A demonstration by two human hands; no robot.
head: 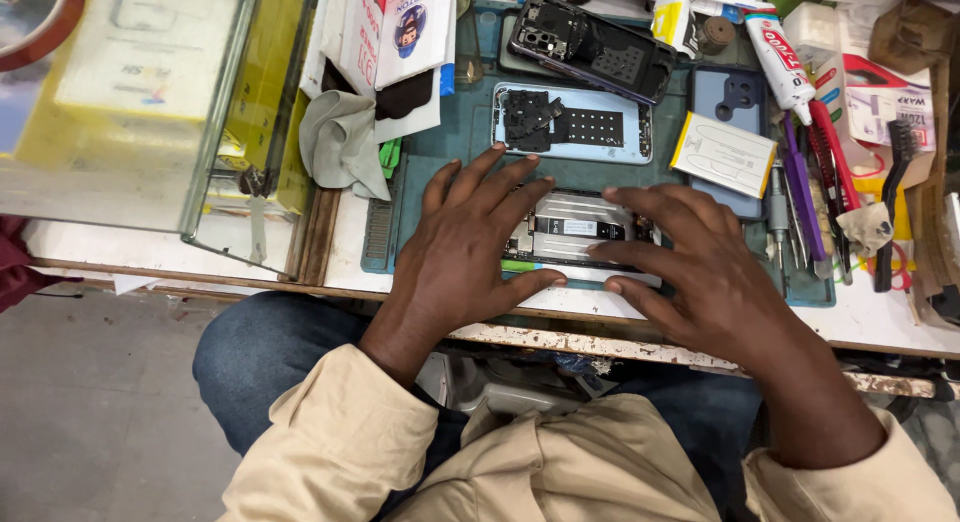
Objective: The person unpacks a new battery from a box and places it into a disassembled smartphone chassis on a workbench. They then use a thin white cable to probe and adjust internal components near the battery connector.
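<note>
An opened phone (572,229) with its back cover off lies on a teal work mat (452,142) near the table's front edge. My left hand (470,244) rests flat on the phone's left end, fingers spread, thumb along the lower edge. My right hand (690,267) covers the right end, fingers pointing left across the board, thumb under the lower edge. Both hands press on or grip the phone between them. Farther back lies a light blue phone frame (575,122) with black parts on it, and a dark disassembled phone (590,44) beyond that.
A blue phone case (735,97) and a white-and-yellow battery (722,154) lie at right, beside screwdrivers, tweezers (800,197) and a glue tube (778,54). A grey cloth (340,142) and a glass cabinet (150,102) stand at left. A black brush (895,182) sits far right.
</note>
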